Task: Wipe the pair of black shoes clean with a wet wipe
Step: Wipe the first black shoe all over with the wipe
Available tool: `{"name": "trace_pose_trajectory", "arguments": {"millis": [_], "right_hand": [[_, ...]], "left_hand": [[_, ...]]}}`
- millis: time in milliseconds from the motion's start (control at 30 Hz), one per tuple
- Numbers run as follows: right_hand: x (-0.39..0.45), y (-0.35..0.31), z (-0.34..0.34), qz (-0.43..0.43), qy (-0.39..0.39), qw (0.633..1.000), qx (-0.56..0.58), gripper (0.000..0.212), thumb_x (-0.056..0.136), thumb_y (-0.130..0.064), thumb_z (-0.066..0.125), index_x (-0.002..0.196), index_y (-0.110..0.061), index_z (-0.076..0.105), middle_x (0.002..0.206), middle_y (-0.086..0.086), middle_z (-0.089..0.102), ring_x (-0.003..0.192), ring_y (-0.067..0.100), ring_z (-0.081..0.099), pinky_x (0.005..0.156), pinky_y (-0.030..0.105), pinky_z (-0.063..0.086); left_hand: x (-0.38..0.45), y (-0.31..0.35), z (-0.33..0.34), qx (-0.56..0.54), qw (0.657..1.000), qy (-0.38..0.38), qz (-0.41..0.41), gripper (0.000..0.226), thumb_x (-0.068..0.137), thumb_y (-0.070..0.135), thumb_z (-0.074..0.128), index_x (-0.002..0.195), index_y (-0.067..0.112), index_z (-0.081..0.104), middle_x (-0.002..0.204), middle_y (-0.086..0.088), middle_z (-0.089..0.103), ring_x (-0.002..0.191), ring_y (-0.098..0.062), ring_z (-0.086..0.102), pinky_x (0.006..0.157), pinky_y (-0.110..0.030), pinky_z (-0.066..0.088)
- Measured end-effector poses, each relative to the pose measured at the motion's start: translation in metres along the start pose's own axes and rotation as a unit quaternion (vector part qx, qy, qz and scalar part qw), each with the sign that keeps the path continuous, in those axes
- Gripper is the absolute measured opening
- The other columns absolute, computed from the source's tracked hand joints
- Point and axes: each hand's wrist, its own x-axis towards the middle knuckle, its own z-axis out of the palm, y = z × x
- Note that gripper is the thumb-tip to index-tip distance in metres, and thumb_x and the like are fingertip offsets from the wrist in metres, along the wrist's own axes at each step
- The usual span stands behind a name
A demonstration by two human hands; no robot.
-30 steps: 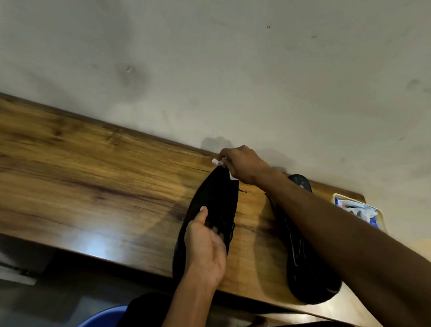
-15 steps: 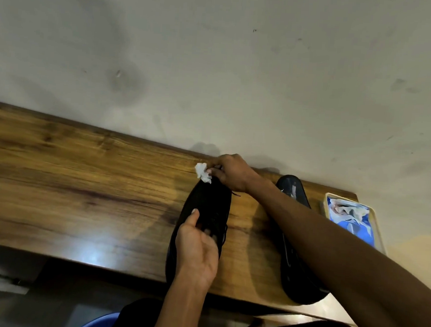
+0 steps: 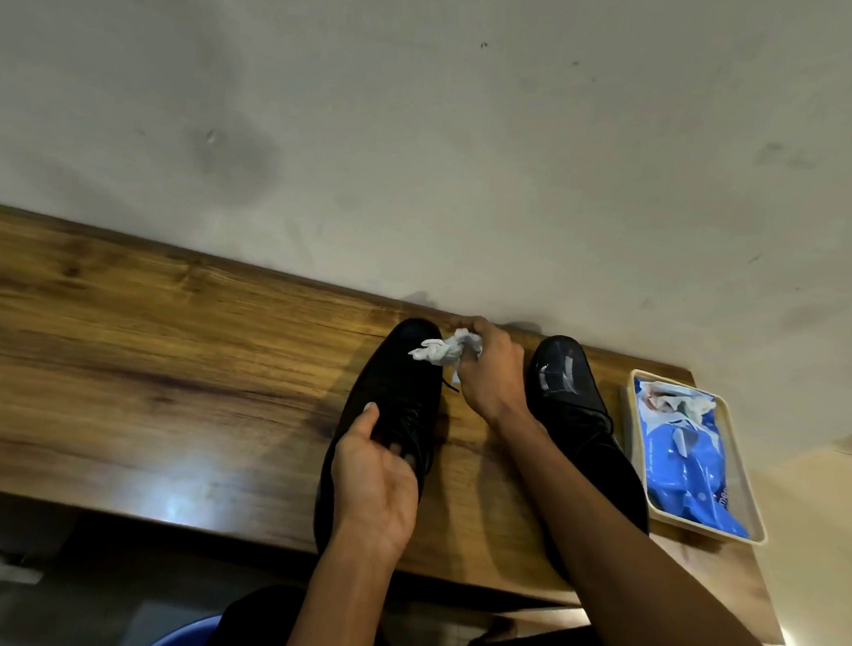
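Note:
Two black shoes stand on the wooden table, toes toward the wall. My left hand grips the left shoe at its opening, thumb along the outer side and fingers tucked inside. My right hand holds a crumpled white wet wipe against the toe of that shoe. The right shoe sits beside my right forearm, which hides its rear half; pale streaks show on its toe.
A beige tray holding a blue pack of wet wipes lies at the table's right end. A stained wall rises right behind the table. A blue round object shows below the table's front edge.
My right hand has drawn the wipe from the very tip of the left shoe back onto its toe top. The left hand has kept its grip.

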Motion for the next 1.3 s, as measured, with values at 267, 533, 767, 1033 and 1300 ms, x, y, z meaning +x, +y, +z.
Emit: {"name": "trace_pose_trajectory", "arguments": {"millis": [267,533,767,1033,1300], "right_hand": [[0.001,-0.018,-0.001,0.031,-0.027,0.997,0.064,0.035,0.105,-0.035,0.046,0.131,-0.016,0.059,0.126,0.005,0.066,0.119,0.022,0.059,0.097,0.040,0.050],[-0.017,-0.008,0.020,-0.101,-0.030,0.991,-0.078,0.028,0.092,-0.015,0.066,0.119,-0.006,0.070,0.133,0.010,0.060,0.120,0.023,0.057,0.096,0.023,0.042],[0.018,-0.010,0.019,-0.005,0.037,0.999,0.028,0.014,0.092,-0.018,0.066,0.102,-0.014,0.074,0.102,0.005,0.074,0.100,0.024,0.067,0.085,0.032,0.053],[-0.029,0.004,0.029,0.117,0.063,0.978,0.163,0.016,0.090,-0.035,0.068,0.086,-0.020,0.070,0.080,-0.005,0.072,0.078,0.013,0.068,0.069,0.038,0.058],[-0.015,0.011,0.023,0.139,0.048,0.950,0.276,0.019,0.087,-0.019,0.076,0.104,-0.013,0.073,0.096,0.003,0.075,0.090,0.017,0.073,0.079,0.037,0.062]], "left_hand": [[-0.001,-0.001,-0.002,0.010,1.000,-0.017,-0.003,0.041,0.104,0.026,0.043,0.141,0.009,0.052,0.133,-0.013,0.062,0.128,-0.023,0.054,0.100,-0.029,0.039],[-0.001,-0.001,-0.001,0.005,1.000,-0.024,-0.002,0.042,0.104,0.025,0.044,0.140,0.006,0.052,0.135,-0.016,0.061,0.130,-0.025,0.053,0.113,-0.034,0.036],[0.001,-0.001,-0.001,0.007,1.000,-0.005,0.003,0.048,0.103,0.025,0.045,0.148,0.009,0.043,0.144,-0.016,0.052,0.137,-0.026,0.046,0.110,-0.032,0.034],[0.003,-0.002,-0.003,0.003,1.000,-0.014,0.007,0.045,0.103,0.025,0.044,0.144,0.007,0.047,0.137,-0.018,0.058,0.129,-0.028,0.053,0.107,-0.034,0.040],[-0.001,0.001,-0.003,0.004,1.000,-0.012,-0.002,0.042,0.103,0.025,0.044,0.142,0.009,0.049,0.133,-0.016,0.060,0.127,-0.026,0.054,0.102,-0.033,0.041]]}}
